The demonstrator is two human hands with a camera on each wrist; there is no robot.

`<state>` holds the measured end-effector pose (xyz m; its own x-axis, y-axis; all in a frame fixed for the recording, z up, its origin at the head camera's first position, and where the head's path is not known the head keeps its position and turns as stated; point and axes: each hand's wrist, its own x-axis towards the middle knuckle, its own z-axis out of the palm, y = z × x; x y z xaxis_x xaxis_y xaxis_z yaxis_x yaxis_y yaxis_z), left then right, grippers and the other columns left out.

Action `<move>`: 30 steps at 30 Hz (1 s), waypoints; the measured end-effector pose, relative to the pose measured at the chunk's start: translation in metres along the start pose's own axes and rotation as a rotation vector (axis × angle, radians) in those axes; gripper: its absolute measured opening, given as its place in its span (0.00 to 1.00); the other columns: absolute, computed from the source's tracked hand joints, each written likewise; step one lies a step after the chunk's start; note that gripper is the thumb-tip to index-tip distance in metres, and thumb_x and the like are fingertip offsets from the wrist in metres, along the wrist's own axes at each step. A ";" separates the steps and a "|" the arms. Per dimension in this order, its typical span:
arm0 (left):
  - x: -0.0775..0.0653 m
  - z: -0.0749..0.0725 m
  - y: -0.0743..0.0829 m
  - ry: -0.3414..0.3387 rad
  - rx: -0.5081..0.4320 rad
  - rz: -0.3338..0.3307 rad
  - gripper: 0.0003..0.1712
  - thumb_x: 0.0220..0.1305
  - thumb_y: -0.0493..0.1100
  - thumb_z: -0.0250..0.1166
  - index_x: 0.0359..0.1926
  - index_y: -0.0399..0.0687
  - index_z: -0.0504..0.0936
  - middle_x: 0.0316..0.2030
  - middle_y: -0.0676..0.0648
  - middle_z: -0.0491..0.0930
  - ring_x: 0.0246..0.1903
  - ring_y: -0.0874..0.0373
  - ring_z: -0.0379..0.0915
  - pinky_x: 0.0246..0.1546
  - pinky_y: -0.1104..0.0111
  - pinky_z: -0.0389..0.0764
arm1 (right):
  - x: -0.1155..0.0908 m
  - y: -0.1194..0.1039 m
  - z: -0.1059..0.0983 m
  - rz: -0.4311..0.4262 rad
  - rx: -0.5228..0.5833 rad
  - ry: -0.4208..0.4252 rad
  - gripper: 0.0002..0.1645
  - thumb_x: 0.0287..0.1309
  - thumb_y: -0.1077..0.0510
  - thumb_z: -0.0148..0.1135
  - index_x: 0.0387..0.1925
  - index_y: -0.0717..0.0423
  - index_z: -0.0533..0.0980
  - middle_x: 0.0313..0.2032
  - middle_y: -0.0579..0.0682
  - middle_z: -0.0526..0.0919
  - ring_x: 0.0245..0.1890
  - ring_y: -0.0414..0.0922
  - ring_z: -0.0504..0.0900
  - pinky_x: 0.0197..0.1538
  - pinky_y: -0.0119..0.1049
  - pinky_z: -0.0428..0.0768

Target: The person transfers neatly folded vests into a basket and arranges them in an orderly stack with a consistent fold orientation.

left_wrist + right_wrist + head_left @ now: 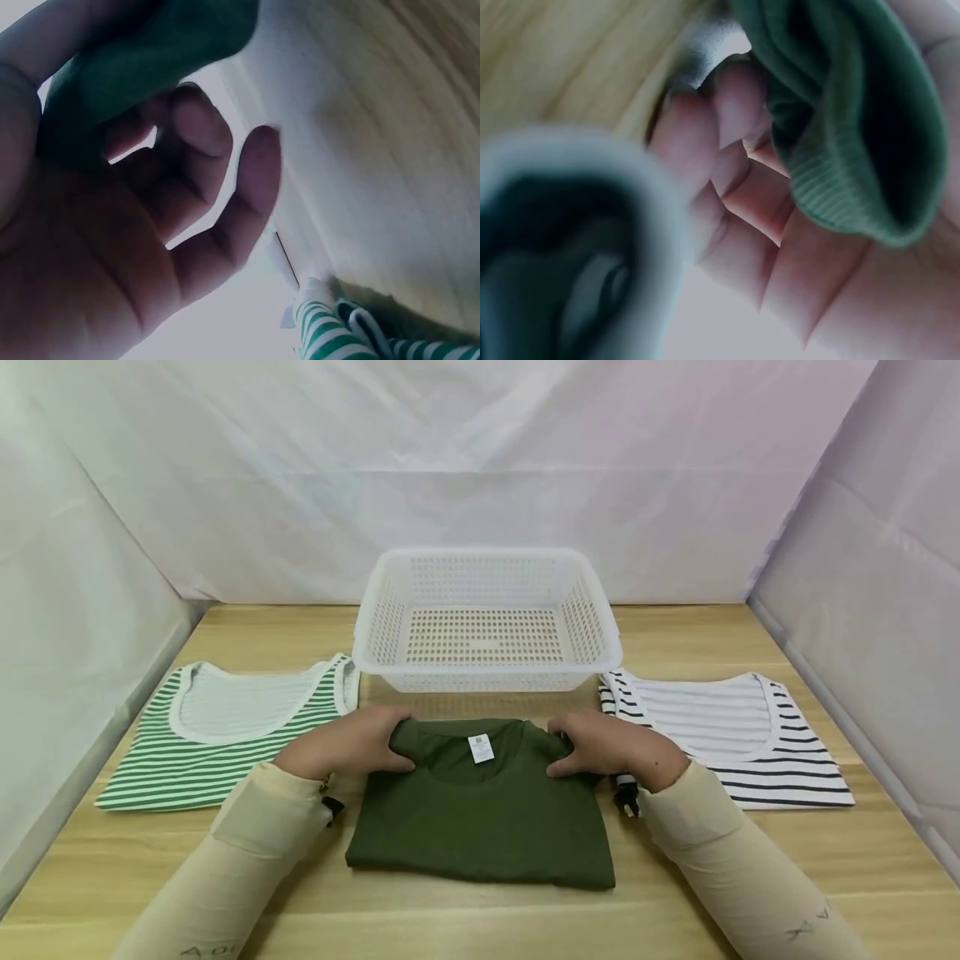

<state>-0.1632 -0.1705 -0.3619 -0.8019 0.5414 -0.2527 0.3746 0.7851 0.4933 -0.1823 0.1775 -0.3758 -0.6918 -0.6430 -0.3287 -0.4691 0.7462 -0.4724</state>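
A folded dark green T-shirt (480, 827) with a white label (481, 748) at its neck lies at the middle front of the table. My left hand (352, 742) grips its left shoulder between thumb and fingers. At the opposite shoulder my right hand (611, 745) holds the cloth the same way. In the left wrist view, green fabric (150, 67) passes between the thumb and the curled fingers. A ribbed green edge (855, 180) sits in the right hand in the right wrist view.
A white plastic basket (487, 681) stands behind the green shirt, with nothing in it. On the left lies a folded green-striped top (202, 772); on the right, a folded black-striped one (780, 768). White cloth walls (480, 510) enclose the wooden table (480, 927).
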 end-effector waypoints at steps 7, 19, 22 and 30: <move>-0.001 -0.006 0.001 0.016 -0.068 0.027 0.16 0.56 0.45 0.75 0.41 0.51 0.77 0.35 0.53 0.79 0.33 0.60 0.73 0.37 0.65 0.75 | 0.001 0.002 0.000 -0.006 0.008 -0.011 0.16 0.56 0.48 0.73 0.28 0.49 0.73 0.22 0.43 0.69 0.23 0.37 0.68 0.32 0.33 0.71; -0.005 -0.012 0.008 -0.061 -0.270 0.164 0.18 0.60 0.50 0.74 0.50 0.59 0.81 0.43 0.58 0.82 0.41 0.61 0.78 0.45 0.64 0.81 | 0.000 0.004 0.001 0.001 0.023 -0.018 0.16 0.57 0.48 0.73 0.29 0.50 0.74 0.23 0.44 0.70 0.23 0.38 0.69 0.32 0.33 0.71; -0.007 -0.012 0.007 -0.129 -0.249 0.167 0.22 0.63 0.55 0.70 0.57 0.61 0.79 0.52 0.59 0.80 0.52 0.61 0.76 0.55 0.58 0.79 | 0.000 0.004 0.001 0.007 0.021 -0.020 0.16 0.57 0.48 0.72 0.29 0.49 0.74 0.23 0.43 0.70 0.23 0.38 0.69 0.32 0.33 0.71; -0.007 -0.003 -0.002 -0.239 -0.237 0.100 0.26 0.65 0.55 0.68 0.62 0.57 0.77 0.52 0.56 0.81 0.49 0.63 0.75 0.55 0.64 0.76 | 0.001 0.003 0.000 -0.011 0.003 -0.005 0.16 0.56 0.49 0.73 0.29 0.50 0.74 0.23 0.43 0.70 0.24 0.38 0.69 0.33 0.33 0.71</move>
<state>-0.1599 -0.1767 -0.3585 -0.6249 0.6889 -0.3673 0.3047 0.6484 0.6976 -0.1847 0.1794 -0.3774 -0.6837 -0.6519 -0.3279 -0.4748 0.7386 -0.4785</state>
